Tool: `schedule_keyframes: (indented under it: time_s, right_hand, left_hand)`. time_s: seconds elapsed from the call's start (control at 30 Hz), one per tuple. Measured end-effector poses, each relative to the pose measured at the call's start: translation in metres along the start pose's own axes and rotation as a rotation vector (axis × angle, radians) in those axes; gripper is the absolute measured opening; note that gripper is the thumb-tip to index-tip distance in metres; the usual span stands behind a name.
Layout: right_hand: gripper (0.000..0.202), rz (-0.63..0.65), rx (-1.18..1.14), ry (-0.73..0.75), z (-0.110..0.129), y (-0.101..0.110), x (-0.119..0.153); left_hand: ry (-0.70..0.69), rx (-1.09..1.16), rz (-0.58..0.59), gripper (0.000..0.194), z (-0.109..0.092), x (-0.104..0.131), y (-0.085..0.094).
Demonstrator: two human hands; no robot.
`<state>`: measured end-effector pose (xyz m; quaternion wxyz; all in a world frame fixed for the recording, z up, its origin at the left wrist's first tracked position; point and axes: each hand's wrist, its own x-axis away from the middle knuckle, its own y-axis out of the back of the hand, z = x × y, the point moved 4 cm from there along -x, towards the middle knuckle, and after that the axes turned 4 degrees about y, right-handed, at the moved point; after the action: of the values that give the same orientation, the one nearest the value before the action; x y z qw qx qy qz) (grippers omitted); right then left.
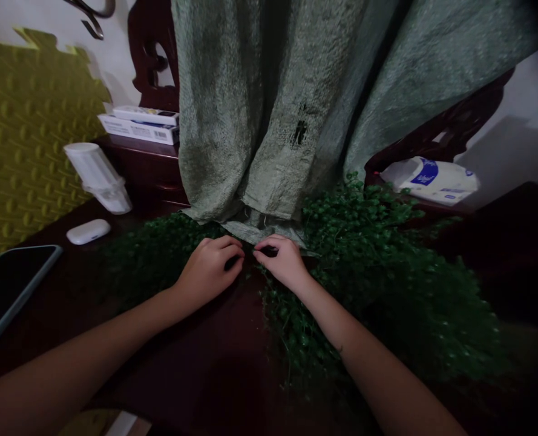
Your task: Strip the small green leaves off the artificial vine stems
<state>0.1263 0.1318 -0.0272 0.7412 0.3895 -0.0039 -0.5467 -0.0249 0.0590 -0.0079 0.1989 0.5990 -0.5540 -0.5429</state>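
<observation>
The left hand [210, 264] and right hand [284, 257] curl just apart; their grip I cannot tell. The larger leafy pile [387, 260] lies right, nearer the right hand.

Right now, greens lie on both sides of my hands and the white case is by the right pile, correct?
Not quite: the head view shows the white case by the left pile, not the right pile; the rest holds.

Dim light; greenery [450, 303] blurred at right, upper right corner black
</observation>
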Motion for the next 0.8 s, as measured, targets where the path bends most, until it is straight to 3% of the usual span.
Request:
schedule_keyframes:
  time_s: [0.2, 0.47, 0.8]
  right_hand:
    - [0.008, -0.012, 0.013, -0.014, 0.0, -0.001, 0.0]
    - [0.014, -0.121, 0.034, -0.069, -0.011, 0.006, -0.002]
    - [0.034, 0.013, 0.133, 0.006, -0.006, -0.001, -0.001]
  left_hand:
    - [0.013, -0.018, 0.005, 0.016, 0.0, -0.001, 0.001]
    - [0.049, -0.036, 0.0, 0.018, 0.002, -0.005, 0.006]
    - [0.052, -0.064, 0.052, 0.02, 0.003, -0.002, 0.0]
